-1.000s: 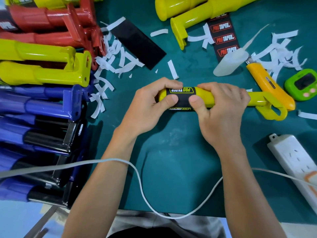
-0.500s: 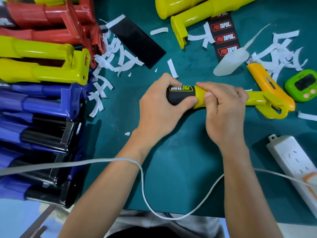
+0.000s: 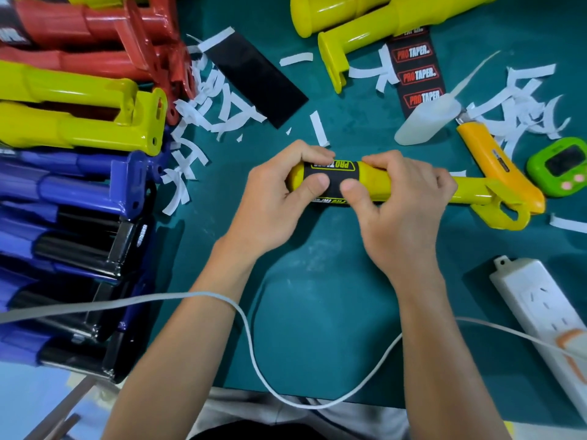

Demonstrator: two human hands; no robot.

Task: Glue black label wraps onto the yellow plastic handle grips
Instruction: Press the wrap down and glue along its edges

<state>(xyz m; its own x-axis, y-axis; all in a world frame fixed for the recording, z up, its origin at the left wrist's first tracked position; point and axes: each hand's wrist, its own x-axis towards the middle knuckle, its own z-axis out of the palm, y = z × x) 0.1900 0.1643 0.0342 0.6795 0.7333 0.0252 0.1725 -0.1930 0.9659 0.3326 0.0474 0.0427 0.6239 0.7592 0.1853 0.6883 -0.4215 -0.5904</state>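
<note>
Writing on wrap: the black label wrap (image 3: 333, 183) carries yellow outlined lettering. "PRO" is legible, upside down from the wearer's side. The rest is under fingertips, and the print at the lower edge curves away, unreadable.
Writing elsewhere: a black printed label strip (image 3: 418, 74) lies beyond the grip's flanged end, with red "PRO TAPER" three times.
Task item: the yellow plastic handle grip (image 3: 378, 185) lies lengthwise on the teal table mat (image 3: 317, 296), held between both hands. The wrap encircles it near the butt end.
Left hand (image 3: 273, 211): curled round the butt end, fingers over the top, thumb pressed flat on the wrap's near face.
Right hand (image 3: 403, 214): curled round the shaft just right of the wrap, thumb pressed on the wrap's right edge, just beside the left thumb.
Change since 0.5 s ago: the left hand then hid the butt end, and yellow now shows left of the wrap. The right thumb has shifted from bare yellow onto the wrap.
Surroundings: an orange utility knife (image 3: 498, 163) lies against the flanged end, with a green digital timer (image 3: 562, 166) right of it. White paper offcuts (image 3: 216, 106) are scattered beyond the butt end.
</note>
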